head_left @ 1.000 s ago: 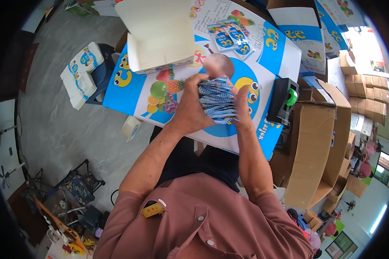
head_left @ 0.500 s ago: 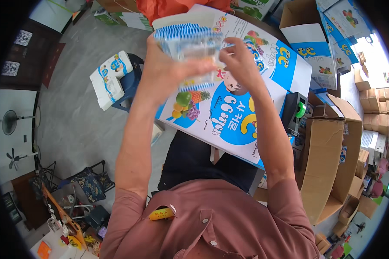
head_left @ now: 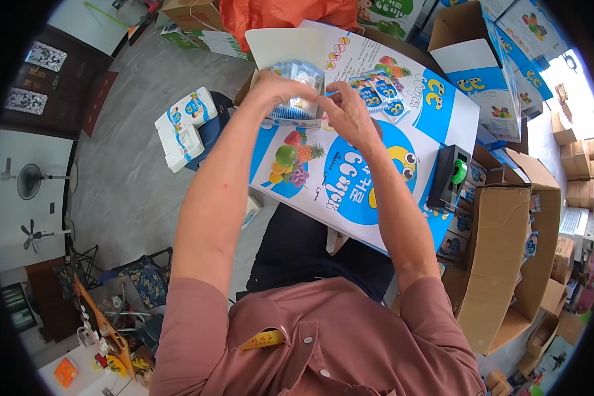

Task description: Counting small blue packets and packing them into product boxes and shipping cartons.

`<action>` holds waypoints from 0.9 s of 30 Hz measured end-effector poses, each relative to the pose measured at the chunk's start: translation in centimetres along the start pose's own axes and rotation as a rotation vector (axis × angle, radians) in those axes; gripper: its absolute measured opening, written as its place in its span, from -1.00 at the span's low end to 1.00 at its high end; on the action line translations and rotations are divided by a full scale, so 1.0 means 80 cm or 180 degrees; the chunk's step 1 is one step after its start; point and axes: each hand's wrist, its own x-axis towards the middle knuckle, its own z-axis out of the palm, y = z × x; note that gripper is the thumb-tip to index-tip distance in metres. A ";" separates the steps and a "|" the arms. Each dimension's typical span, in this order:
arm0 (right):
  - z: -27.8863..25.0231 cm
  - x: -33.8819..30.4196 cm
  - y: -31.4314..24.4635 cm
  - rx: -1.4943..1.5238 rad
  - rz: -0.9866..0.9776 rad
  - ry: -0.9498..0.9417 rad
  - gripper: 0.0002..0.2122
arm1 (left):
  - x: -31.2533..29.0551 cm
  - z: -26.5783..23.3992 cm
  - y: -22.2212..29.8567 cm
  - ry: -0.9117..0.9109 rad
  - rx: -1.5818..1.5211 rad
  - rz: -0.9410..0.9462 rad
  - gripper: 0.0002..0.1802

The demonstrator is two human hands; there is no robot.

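Note:
A small white box (head_left: 285, 45) with its lid flap raised stands at the far left of a large printed carton. Inside it sits a stack of clear packets (head_left: 299, 70) with blue-and-white striped edges. My left hand (head_left: 277, 89) is closed round the stack from the left, thumb across the near side. At the box's right wall my right hand (head_left: 351, 117) has its fingers curled, thumb and forefinger at the wall's edge; the fingertips are partly hidden. Several loose packets (head_left: 380, 92) lie on the carton to the right of the box.
The large white and blue carton (head_left: 297, 191) serves as the work surface. A black tape dispenser (head_left: 449, 177) stands on its right edge. Small white boxes (head_left: 178, 135) lie on a blue stool to the left. An open brown carton (head_left: 501, 251) stands at right; an orange bag (head_left: 284, 16) lies behind.
The packet stack, held above the box before, has gone down into it with my left hand. My right hand has moved down and left to the box's wall.

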 end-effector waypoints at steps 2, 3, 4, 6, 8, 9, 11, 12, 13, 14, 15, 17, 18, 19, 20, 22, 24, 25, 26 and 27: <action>0.010 -0.001 -0.006 0.0028 -0.0090 -0.0075 -0.55 | 0.031 0.012 -0.037 0.0636 0.1156 -0.0439 0.32; 0.014 -0.002 -0.009 0.0031 -0.0159 -0.0120 -0.54 | 0.043 0.014 -0.050 0.0948 0.1733 -0.0659 0.47; 0.014 -0.003 -0.002 0.0018 -0.0179 -0.0129 -0.54 | 0.047 0.026 -0.047 0.0914 0.1750 -0.0653 0.47; 0.019 -0.008 0.014 0.0040 -0.0238 -0.0025 -0.54 | 0.038 0.038 -0.032 0.0930 0.2186 -0.0916 0.46; 0.021 -0.007 0.018 0.0042 -0.0419 0.0181 -0.53 | 0.031 0.040 -0.026 0.0969 0.2414 -0.1025 0.46; 0.020 -0.007 0.021 0.0050 -0.0426 0.0199 -0.53 | 0.026 0.043 -0.024 0.1016 0.2499 -0.0842 0.43; 0.019 -0.014 0.018 0.0250 -0.0276 0.0182 -0.53 | 0.021 0.048 -0.026 0.1085 0.2664 -0.0480 0.39; 0.015 -0.018 0.020 0.0338 -0.0182 0.0185 -0.52 | 0.023 0.043 -0.029 0.1052 0.2675 -0.0461 0.39; 0.010 -0.018 0.026 0.0328 -0.0155 0.0219 -0.52 | 0.026 0.029 -0.032 0.0895 0.2272 -0.0429 0.46; 0.005 -0.016 0.033 0.0087 -0.0427 0.0419 -0.52 | 0.029 0.023 -0.034 0.0733 0.1867 -0.0400 0.53; -0.002 -0.013 0.039 -0.0164 -0.0697 0.0622 -0.52 | 0.032 0.028 -0.034 0.0685 0.1872 -0.0372 0.53; -0.037 -0.015 0.031 -0.0904 -0.0680 0.0872 -0.36 | 0.031 0.040 -0.038 0.0797 0.2568 -0.0329 0.47; -0.048 -0.010 0.040 -0.0915 -0.0660 0.0882 -0.36 | 0.027 0.043 -0.041 0.0867 0.2914 -0.0314 0.44; -0.057 0.004 0.053 -0.1344 -0.0586 0.1121 -0.30 | 0.024 0.044 -0.044 0.0945 0.3261 -0.0299 0.40; -0.072 0.018 0.062 -0.1789 -0.0505 0.1389 -0.24 | 0.025 0.049 -0.043 0.0922 0.3262 -0.0255 0.40; -0.080 0.028 0.072 -0.2249 -0.0398 0.1702 -0.18 | 0.026 0.056 -0.040 0.1011 0.3222 -0.0238 0.30; -0.065 0.037 0.073 -0.2967 0.0661 0.0877 -0.03 | 0.027 0.054 -0.036 0.1033 0.3217 -0.0169 0.24; -0.046 0.023 0.065 -0.3547 0.0421 0.0892 -0.26 | 0.018 0.038 -0.038 0.1050 0.3017 0.0049 0.16; -0.043 0.016 0.069 -0.3548 0.0459 0.0923 -0.26 | 0.007 0.029 -0.034 0.1041 0.2805 0.0302 0.09; -0.044 0.010 0.085 -0.3337 0.0184 0.0961 -0.34 | -0.007 0.033 -0.022 0.0995 0.2572 0.0568 0.01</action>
